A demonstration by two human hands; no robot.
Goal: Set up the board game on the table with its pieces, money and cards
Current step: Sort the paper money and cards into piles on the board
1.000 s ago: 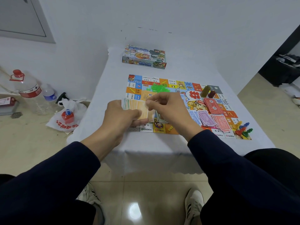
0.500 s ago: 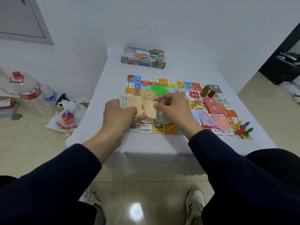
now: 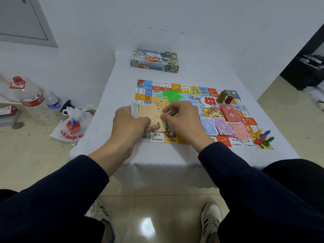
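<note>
Bottles (image 3: 33,100), bag (image 3: 72,126) beside table (image 3: 119,81); contents unclear

A matt white cloth (image 3: 122,81) covers the table. The game board (image 3: 192,142) looks like printed card with a slight sheen, and the game box (image 3: 154,60) is glossy printed cardboard. The orange notes (image 3: 150,114) and purple notes (image 3: 222,126) are thin matt paper. The green houses (image 3: 172,94) are translucent plastic. Polished floor tiles (image 3: 149,225) reflect light; the water bottle (image 3: 33,102) is clear plastic.
</note>
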